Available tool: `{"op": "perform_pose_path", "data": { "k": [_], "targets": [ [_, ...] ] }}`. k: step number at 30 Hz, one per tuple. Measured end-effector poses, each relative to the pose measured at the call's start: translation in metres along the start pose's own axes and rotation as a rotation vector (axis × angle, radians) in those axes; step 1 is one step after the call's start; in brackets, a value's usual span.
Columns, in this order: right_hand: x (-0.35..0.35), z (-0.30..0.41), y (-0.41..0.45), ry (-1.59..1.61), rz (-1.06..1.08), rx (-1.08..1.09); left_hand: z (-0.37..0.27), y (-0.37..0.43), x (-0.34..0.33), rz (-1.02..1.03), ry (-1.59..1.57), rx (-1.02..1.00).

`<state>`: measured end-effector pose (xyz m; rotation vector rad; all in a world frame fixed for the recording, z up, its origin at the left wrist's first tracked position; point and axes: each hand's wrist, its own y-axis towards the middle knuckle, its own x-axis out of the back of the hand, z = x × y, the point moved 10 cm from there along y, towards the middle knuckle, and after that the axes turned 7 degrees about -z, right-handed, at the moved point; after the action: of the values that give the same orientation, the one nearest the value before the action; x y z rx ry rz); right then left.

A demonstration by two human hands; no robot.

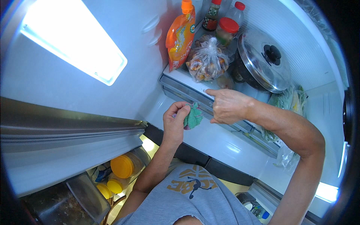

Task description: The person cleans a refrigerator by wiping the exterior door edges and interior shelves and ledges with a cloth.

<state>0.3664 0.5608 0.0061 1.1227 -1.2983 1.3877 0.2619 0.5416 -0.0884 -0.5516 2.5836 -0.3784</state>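
Note:
Pinched between the thumb and fingers of my left hand (175,121) is a green cloth (193,116) with purplish edges. It hangs in front of a refrigerator drawer (194,101). My right hand (230,106) reaches across from the right, its index finger extended to the white front edge of a refrigerator shelf (185,77). The fingertip touches or nearly touches a small round mark there. Its other fingers are curled, and nothing shows in them. Just behind the fingertip sits a knotted clear plastic bag (208,63) of brownish food.
An orange spouted pouch (181,36) leans at the shelf's left end. Behind the bag stand a red-lidded jar (227,29) and bottles. A pan with a glass lid (264,60) stands right, above bagged greens (287,98). At lower left are yellow-lidded jars (122,166) beyond the door edge (70,137).

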Motion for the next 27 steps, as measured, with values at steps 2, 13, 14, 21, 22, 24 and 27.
{"op": "perform_pose_path", "data": {
  "k": [2,13,14,21,22,24,27],
  "targets": [
    [-0.002,0.0,-0.002,0.014,0.004,-0.005,0.0,-0.001,0.0,-0.004,0.001,0.008],
    [0.009,-0.01,-0.003,0.13,-0.143,-0.053,0.006,0.002,-0.006,0.021,-0.019,0.001],
    [0.009,-0.01,-0.003,0.131,-0.144,-0.056,0.006,0.001,-0.006,0.019,-0.007,0.023],
    [0.013,-0.005,0.01,0.071,-0.069,0.005,0.008,0.001,-0.009,0.025,-0.021,0.025],
    [0.012,-0.003,0.011,0.046,-0.051,0.019,0.007,0.001,-0.009,0.028,-0.017,0.026],
    [0.01,-0.004,0.012,0.042,-0.075,0.006,0.007,0.0,-0.008,0.025,-0.002,0.043],
    [0.006,-0.003,0.009,0.015,-0.072,-0.003,0.009,0.004,0.001,-0.029,-0.011,0.003]
  ]
}}
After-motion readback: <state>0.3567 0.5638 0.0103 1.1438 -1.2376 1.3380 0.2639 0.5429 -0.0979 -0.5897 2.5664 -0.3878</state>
